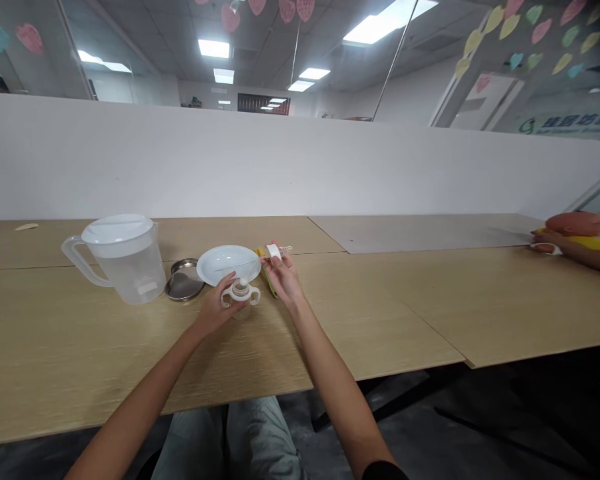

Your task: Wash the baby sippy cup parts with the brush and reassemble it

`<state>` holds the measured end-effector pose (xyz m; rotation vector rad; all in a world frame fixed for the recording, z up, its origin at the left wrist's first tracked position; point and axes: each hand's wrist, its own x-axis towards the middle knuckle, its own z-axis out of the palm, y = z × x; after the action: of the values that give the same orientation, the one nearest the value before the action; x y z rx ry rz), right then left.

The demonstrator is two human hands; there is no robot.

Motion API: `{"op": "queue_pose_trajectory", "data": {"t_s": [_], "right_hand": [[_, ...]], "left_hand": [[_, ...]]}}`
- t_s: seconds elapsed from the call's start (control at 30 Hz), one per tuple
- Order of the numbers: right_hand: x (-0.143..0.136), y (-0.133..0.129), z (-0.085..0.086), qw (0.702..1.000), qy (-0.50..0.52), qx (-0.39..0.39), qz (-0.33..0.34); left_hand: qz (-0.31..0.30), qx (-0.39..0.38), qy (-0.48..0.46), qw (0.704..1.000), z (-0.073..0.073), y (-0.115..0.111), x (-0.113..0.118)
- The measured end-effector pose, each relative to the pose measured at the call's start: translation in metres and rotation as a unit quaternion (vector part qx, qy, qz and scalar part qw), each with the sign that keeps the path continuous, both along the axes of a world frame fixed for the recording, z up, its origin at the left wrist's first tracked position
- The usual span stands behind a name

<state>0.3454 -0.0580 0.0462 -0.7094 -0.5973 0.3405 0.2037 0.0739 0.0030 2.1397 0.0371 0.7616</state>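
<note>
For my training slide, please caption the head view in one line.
Left hand holding a two-handled bottle, right hand holding a small white piece, near a white bowl.

Left to right on the table [380, 313] — pitcher [135, 270], tray [184, 283], bowl [227, 257]; cup [242, 289] before bowl.

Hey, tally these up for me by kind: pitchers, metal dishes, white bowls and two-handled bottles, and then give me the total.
Pitcher: 1
Metal dish: 1
White bowl: 1
Two-handled bottle: 1
Total: 4
</note>
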Motion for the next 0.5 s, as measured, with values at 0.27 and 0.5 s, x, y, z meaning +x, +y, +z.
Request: {"op": "queue_pose_trajectory", "data": {"t_s": [0.27,0.5], "right_hand": [[0.015,0.004,-0.011,0.997,0.061,0.044,-0.030],[0.015,0.011,-0.017,0.995,0.088,0.046,-0.024]], "left_hand": [[-0.007,0.006,-0.006,1.000,-0.002,0.001,0.001],[-0.008,0.001,0.000,1.000,-0.002,0.000,0.000]]}}
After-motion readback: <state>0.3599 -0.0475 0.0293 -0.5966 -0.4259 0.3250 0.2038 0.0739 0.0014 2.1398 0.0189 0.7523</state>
